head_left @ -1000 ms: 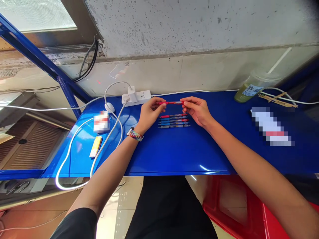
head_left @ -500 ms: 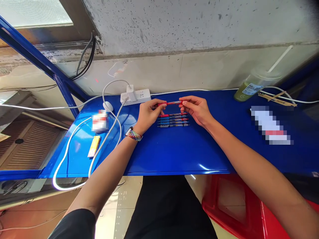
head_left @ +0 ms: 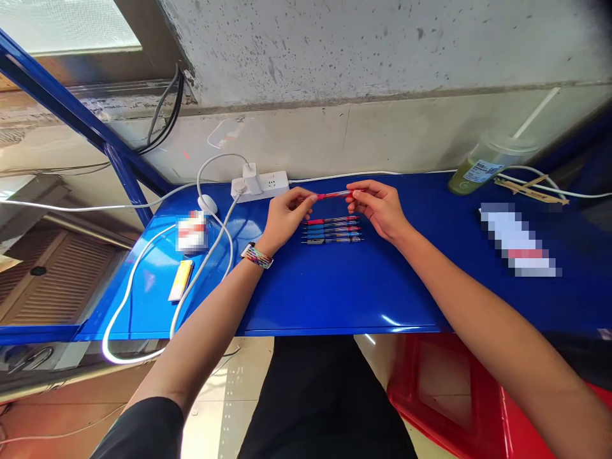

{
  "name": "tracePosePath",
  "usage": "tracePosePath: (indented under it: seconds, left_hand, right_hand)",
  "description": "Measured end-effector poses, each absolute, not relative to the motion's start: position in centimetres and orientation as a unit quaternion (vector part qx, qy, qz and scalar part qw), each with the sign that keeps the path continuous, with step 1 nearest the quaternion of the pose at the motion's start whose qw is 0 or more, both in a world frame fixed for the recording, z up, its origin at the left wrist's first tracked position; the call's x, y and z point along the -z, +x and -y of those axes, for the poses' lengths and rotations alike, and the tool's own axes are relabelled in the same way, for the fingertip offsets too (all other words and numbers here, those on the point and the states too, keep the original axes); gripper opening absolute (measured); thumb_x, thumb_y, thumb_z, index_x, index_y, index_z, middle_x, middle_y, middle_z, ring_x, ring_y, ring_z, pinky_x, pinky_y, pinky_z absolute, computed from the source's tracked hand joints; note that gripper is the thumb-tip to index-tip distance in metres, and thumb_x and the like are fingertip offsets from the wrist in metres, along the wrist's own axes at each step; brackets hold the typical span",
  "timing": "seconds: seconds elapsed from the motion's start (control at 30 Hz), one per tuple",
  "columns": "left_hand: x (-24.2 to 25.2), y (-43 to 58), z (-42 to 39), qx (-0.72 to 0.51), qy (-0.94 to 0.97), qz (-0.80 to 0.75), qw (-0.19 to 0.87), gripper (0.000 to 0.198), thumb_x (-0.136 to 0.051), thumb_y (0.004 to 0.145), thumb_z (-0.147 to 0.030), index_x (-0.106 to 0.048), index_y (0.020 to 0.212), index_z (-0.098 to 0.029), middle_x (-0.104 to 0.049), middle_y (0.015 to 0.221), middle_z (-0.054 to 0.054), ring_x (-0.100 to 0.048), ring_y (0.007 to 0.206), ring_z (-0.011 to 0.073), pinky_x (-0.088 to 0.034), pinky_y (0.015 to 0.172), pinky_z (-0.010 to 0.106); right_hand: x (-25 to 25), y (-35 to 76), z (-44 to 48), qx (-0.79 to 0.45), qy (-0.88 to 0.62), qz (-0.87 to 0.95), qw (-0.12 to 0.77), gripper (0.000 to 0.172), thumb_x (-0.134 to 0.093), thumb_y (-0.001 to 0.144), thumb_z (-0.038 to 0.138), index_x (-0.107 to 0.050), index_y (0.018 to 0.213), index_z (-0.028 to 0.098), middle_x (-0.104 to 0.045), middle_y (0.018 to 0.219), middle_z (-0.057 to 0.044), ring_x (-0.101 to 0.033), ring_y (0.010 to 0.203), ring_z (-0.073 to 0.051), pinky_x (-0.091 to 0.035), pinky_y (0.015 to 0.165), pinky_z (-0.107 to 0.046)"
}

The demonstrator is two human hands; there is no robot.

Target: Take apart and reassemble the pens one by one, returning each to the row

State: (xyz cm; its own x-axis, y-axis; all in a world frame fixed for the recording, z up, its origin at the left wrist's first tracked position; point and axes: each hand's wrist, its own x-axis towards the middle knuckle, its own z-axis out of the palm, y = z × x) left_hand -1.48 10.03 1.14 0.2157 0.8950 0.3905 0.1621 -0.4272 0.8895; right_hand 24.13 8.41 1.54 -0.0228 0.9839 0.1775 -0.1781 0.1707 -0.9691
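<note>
I hold a red pen (head_left: pixel 335 194) level above the blue table (head_left: pixel 335 287), one end in each hand. My left hand (head_left: pixel 285 217) pinches its left end, and my right hand (head_left: pixel 377 207) pinches its right end. Just below the held pen, a neat row of several pens (head_left: pixel 333 230), red and blue, lies side by side on the table between my two hands.
A white power strip (head_left: pixel 261 183) with a plugged charger and white cables (head_left: pixel 201 274) lies at the back left. A small box (head_left: pixel 191 233) and a yellow object (head_left: pixel 180 280) rest on the left. A green drink cup (head_left: pixel 482 166) stands at the back right. A red stool (head_left: pixel 444 395) stands below.
Both hands have lifted the red pen slightly and tilted its right end up. The pens on the table have not moved.
</note>
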Motion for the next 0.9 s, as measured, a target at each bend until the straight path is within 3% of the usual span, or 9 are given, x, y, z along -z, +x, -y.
tracePosePath:
  seconds: [0.07,0.23,0.3,0.4,0.53,0.6,0.67,0.73,0.9]
  left_hand:
    - [-0.9,-1.5,-10.2,-0.49,0.676,-0.398,0.381,0.056,-0.065,0.112,-0.068,-0.079,0.082,-0.022,-0.068,0.064,0.003,-0.064,0.057,0.0129,-0.052,0.057,0.028]
    - [-0.8,-1.7,-10.4,-0.512,0.67,-0.376,0.385,0.038,-0.09,0.096,-0.056,-0.082,0.119,-0.027,-0.076,0.081,0.0,-0.07,0.064,0.0134,-0.058,0.062,0.028]
    - [-0.7,-1.7,-10.5,-0.506,0.675,-0.385,0.374,0.04,-0.081,0.102,-0.064,-0.083,0.1,-0.025,-0.075,0.076,0.002,-0.069,0.063,0.0128,-0.056,0.061,0.028]
    - [-0.7,-1.6,-10.6,-0.499,0.663,-0.404,0.386,0.065,-0.058,0.112,-0.077,-0.08,0.083,-0.023,-0.068,0.062,0.003,-0.065,0.057,0.0126,-0.052,0.056,0.028]
    - [-0.8,-1.5,-10.7,-0.528,0.647,-0.382,0.396,0.044,-0.093,0.092,-0.063,-0.084,0.113,-0.026,-0.076,0.078,0.0,-0.068,0.062,0.0127,-0.056,0.058,0.027]
    - [-0.8,-1.6,-10.8,-0.524,0.658,-0.386,0.379,0.039,-0.087,0.098,-0.063,-0.082,0.095,-0.024,-0.074,0.073,0.0,-0.066,0.06,0.0112,-0.054,0.057,0.025]
    - [-0.7,-1.8,-10.9,-0.505,0.673,-0.407,0.355,0.061,-0.068,0.111,-0.067,-0.073,0.07,-0.022,-0.065,0.057,0.001,-0.06,0.053,0.0095,-0.05,0.057,0.025]
    - [-0.5,-1.9,-11.2,-0.498,0.676,-0.424,0.339,0.07,-0.061,0.116,-0.065,-0.068,0.062,-0.021,-0.058,0.05,0.0,-0.056,0.049,0.0084,-0.048,0.056,0.024]
    - [-0.1,-2.1,-11.9,-0.549,0.631,-0.408,0.364,0.019,-0.083,0.105,-0.038,-0.079,0.096,-0.021,-0.076,0.08,0.002,-0.075,0.067,0.0115,-0.055,0.056,0.021]
  right_hand:
    - [-1.6,24.1,-8.4,-0.507,-0.396,0.507,0.574,0.034,-0.1,0.077,0.044,-0.088,0.103,0.025,-0.081,0.086,-0.002,-0.074,0.073,-0.017,-0.068,0.076,-0.037]
    - [-1.7,24.1,-8.4,-0.499,-0.393,0.493,0.595,0.031,-0.099,0.077,0.041,-0.088,0.101,0.026,-0.081,0.085,-0.002,-0.073,0.072,-0.016,-0.067,0.075,-0.036]
    - [-1.7,24.1,-8.5,-0.495,-0.398,0.493,0.595,0.031,-0.098,0.077,0.041,-0.088,0.102,0.026,-0.081,0.085,-0.002,-0.073,0.073,-0.017,-0.067,0.075,-0.036]
    - [-1.6,24.2,-8.6,-0.494,-0.399,0.496,0.592,0.028,-0.097,0.079,0.04,-0.088,0.102,0.026,-0.081,0.085,-0.002,-0.073,0.074,-0.017,-0.067,0.075,-0.036]
    - [-1.5,24.1,-8.6,-0.502,-0.389,0.484,0.602,0.025,-0.097,0.079,0.035,-0.089,0.1,0.025,-0.081,0.084,-0.002,-0.073,0.071,-0.015,-0.066,0.073,-0.034]
    - [-1.6,24.0,-8.5,-0.505,-0.388,0.48,0.604,0.023,-0.097,0.078,0.032,-0.09,0.098,0.024,-0.081,0.083,-0.002,-0.073,0.07,-0.015,-0.065,0.072,-0.032]
    - [-1.6,23.9,-8.4,-0.506,-0.389,0.48,0.602,0.022,-0.097,0.077,0.031,-0.09,0.098,0.024,-0.081,0.081,-0.002,-0.073,0.07,-0.015,-0.065,0.071,-0.031]
    - [-1.7,23.9,-8.4,-0.508,-0.388,0.477,0.603,0.022,-0.096,0.077,0.031,-0.09,0.097,0.024,-0.081,0.081,-0.002,-0.073,0.069,-0.014,-0.065,0.07,-0.03]
    - [-2.1,24.4,-8.7,-0.517,-0.397,0.438,0.619,0.018,-0.096,0.077,0.03,-0.089,0.092,0.023,-0.077,0.077,-0.002,-0.069,0.066,-0.013,-0.063,0.066,-0.028]
